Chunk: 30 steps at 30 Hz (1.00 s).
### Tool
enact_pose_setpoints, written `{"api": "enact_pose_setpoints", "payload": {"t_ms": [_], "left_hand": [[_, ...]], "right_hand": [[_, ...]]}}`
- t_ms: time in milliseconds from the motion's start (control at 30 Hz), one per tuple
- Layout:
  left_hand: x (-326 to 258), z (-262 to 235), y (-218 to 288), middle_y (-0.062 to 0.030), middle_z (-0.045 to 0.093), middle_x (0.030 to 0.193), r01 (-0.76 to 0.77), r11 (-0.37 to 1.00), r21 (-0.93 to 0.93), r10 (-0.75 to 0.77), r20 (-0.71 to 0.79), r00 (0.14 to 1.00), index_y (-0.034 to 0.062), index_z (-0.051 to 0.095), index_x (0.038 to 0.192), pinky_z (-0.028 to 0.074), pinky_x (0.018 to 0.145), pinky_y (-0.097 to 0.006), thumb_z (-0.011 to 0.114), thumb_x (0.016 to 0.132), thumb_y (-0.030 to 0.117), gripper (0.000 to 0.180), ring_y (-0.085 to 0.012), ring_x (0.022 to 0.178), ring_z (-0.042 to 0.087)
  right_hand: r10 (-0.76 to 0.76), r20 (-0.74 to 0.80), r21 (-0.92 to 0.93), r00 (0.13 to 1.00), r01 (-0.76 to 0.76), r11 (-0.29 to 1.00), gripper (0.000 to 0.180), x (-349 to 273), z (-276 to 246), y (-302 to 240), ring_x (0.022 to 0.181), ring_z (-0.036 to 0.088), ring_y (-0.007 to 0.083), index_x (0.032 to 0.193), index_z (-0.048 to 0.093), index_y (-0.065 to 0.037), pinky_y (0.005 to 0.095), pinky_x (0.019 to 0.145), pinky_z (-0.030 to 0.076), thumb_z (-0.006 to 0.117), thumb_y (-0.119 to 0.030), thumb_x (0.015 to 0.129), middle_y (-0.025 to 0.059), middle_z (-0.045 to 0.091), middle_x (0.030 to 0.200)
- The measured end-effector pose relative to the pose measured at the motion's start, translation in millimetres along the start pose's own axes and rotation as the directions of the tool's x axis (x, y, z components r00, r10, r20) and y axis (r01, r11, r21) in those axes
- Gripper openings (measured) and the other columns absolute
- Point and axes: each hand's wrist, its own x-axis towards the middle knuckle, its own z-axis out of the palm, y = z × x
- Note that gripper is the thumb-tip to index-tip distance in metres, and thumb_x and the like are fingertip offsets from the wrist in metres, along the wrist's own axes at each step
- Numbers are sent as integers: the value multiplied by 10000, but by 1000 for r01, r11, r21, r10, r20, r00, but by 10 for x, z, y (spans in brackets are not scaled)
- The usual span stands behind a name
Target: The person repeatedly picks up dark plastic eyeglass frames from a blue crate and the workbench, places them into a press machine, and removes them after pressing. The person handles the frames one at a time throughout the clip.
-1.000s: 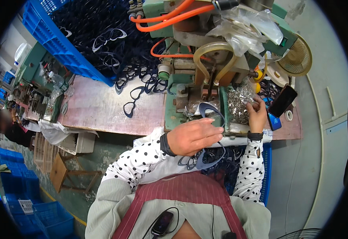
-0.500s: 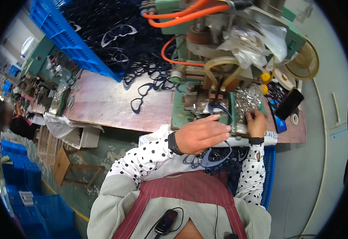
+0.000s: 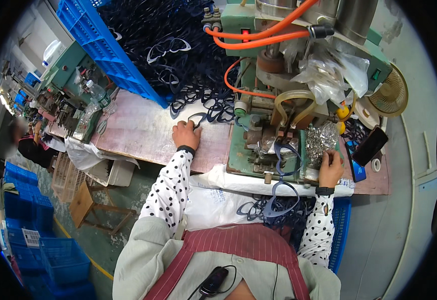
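Left of the green press [image 3: 258, 145], the left hand [image 3: 186, 134] pinches a dark frame [image 3: 197, 120] on the bench [image 3: 143, 132], fingers clenched on its rim. It could snag the tangled pile beside it. The right hand [image 3: 330, 167] rests at the metal bits [image 3: 321, 141] right of the press; whether it grips any I cannot tell

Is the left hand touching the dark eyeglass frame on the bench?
Touching: the head view shows the left hand with fingertips on the eyeglass frame.
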Motion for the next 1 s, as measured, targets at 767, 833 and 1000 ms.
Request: {"api": "enact_pose_setpoints", "payload": {"t_ms": [767, 833, 1000], "left_hand": [[-853, -1525, 1679, -64, 671, 1084, -868, 126, -480, 643, -627, 440, 50, 656, 1137, 447, 906, -432, 683, 682, 106, 459, -220, 891, 617], [-862, -1431, 1714, -80, 666, 1076, -838, 3, -546, 664, -625, 410, 19, 645, 1147, 471, 873, -416, 691, 662, 92, 493, -239, 893, 619], [-906, -1471, 1648, -126, 679, 1018, -849, -73, -523, 687, -643, 337, -11, 625, 1150, 505, 772, -439, 725, 666, 19, 495, -293, 802, 618]], "right_hand": [[-57, 400, 599, 915, -214, 771, 180, 43, -410, -1657, 585, 413, -4, 963, 725, -14, 172, 516, 331, 699, -10, 785, -32, 654, 772], [-25, 426, 596, 904, -259, 760, 303, 23, -290, -1649, 580, 440, 9, 1047, 661, -18, 182, 520, 359, 734, -30, 753, 17, 685, 813], [22, 428, 642, 903, -322, 695, 473, 62, -218, -1786, 667, 578, 82, 1122, 514, 13, 231, 597, 467, 760, -49, 722, 83, 682, 806]]}}
